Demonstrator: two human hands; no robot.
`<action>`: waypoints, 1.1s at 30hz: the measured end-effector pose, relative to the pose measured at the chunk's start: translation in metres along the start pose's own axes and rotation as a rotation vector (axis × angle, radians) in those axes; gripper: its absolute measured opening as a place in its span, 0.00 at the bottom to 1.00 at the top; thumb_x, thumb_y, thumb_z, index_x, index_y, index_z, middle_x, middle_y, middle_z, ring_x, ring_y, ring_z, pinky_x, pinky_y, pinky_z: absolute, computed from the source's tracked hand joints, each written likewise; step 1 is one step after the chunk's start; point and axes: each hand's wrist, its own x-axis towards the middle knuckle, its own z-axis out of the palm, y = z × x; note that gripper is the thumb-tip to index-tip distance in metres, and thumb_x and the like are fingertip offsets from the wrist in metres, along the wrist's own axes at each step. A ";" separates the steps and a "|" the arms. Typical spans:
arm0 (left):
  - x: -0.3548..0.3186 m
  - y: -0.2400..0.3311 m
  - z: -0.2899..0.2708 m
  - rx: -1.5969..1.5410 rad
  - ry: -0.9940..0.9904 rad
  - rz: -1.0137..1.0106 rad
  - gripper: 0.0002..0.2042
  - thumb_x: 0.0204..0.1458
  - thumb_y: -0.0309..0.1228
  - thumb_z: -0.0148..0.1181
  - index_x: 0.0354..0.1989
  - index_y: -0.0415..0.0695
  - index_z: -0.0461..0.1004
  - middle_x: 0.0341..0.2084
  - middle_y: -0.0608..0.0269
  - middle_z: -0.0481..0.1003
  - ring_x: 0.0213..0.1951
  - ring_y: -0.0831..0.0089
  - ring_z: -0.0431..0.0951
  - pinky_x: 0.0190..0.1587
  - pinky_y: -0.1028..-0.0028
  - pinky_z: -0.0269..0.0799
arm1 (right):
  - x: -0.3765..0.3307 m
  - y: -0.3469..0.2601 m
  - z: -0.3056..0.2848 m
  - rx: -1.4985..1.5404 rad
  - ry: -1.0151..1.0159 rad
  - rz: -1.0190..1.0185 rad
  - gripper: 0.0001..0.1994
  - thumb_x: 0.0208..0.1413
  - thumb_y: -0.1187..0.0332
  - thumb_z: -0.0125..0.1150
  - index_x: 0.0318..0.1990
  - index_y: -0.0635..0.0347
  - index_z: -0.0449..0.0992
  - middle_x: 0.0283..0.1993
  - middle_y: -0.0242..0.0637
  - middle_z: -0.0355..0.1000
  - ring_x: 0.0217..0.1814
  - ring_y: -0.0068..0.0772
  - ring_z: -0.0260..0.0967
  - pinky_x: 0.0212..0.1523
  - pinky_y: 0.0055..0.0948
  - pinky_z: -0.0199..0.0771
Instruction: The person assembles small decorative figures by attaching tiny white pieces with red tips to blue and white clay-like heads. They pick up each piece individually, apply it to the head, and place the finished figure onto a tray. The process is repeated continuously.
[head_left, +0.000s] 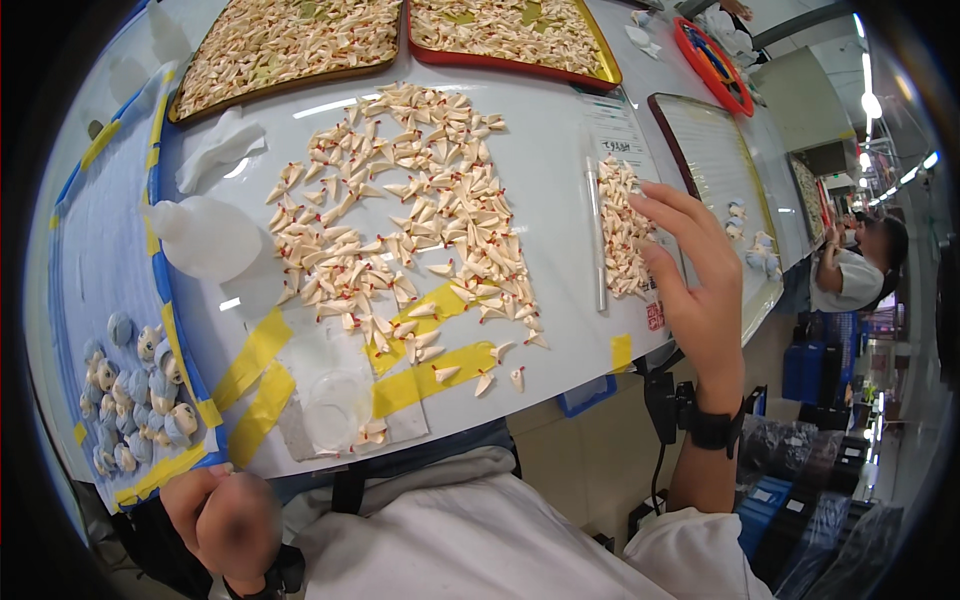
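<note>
Right hand (695, 285) spread open, empty, over small cream pieces (622, 230) under our fingertips.
Left hand (215, 515) fisted low, contents unclear; the pieces look light, stiff, brittle, so we'd pinch the wide end.

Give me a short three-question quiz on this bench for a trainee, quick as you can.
1. True or false: the right hand is reaching to the small batch of cone-shaped pieces at the right of the table.
2. Multiple choice: the left hand is (A) spread flat on the table, (B) closed in a fist near the table's near edge, (C) holding a tray.
3. Fill in: the strips of tape on the white table are ____ in colour.

Key: 1 true; 2 B; 3 yellow.
</note>
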 end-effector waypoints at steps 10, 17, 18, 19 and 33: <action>-0.001 0.001 -0.004 -0.037 -0.013 -0.025 0.12 0.43 0.20 0.57 0.38 0.40 0.68 0.36 0.51 0.68 0.37 0.62 0.68 0.40 0.67 0.65 | 0.014 0.012 0.007 0.000 -0.057 0.013 0.04 0.45 0.79 0.53 0.30 0.66 0.71 0.31 0.41 0.68 0.29 0.41 0.67 0.31 0.29 0.67; 0.006 0.004 -0.001 -0.035 0.032 -0.026 0.12 0.41 0.24 0.60 0.35 0.43 0.69 0.32 0.54 0.68 0.31 0.64 0.69 0.33 0.69 0.63 | 0.015 0.016 0.005 0.039 -0.062 0.028 0.04 0.44 0.80 0.52 0.30 0.65 0.71 0.28 0.41 0.68 0.29 0.37 0.67 0.29 0.28 0.65; 0.007 0.004 -0.003 -0.047 0.026 -0.026 0.12 0.40 0.24 0.60 0.35 0.43 0.68 0.32 0.53 0.68 0.31 0.64 0.69 0.33 0.69 0.64 | 0.015 0.017 0.005 0.061 -0.054 0.052 0.05 0.45 0.80 0.52 0.30 0.66 0.71 0.28 0.40 0.68 0.28 0.35 0.67 0.29 0.27 0.65; 0.007 0.005 -0.003 -0.070 0.036 -0.021 0.12 0.40 0.24 0.60 0.35 0.43 0.68 0.31 0.53 0.68 0.30 0.64 0.69 0.33 0.69 0.63 | 0.014 0.017 0.005 0.084 -0.048 0.078 0.05 0.45 0.80 0.51 0.31 0.66 0.71 0.28 0.39 0.68 0.28 0.32 0.67 0.29 0.26 0.65; 0.015 0.039 0.018 -0.896 0.174 -0.357 0.16 0.42 0.19 0.60 0.38 0.41 0.62 0.35 0.51 0.67 0.33 0.65 0.74 0.31 0.77 0.74 | -0.002 0.013 -0.018 0.304 0.110 0.334 0.06 0.46 0.80 0.58 0.33 0.69 0.73 0.31 0.31 0.71 0.33 0.16 0.66 0.37 0.15 0.64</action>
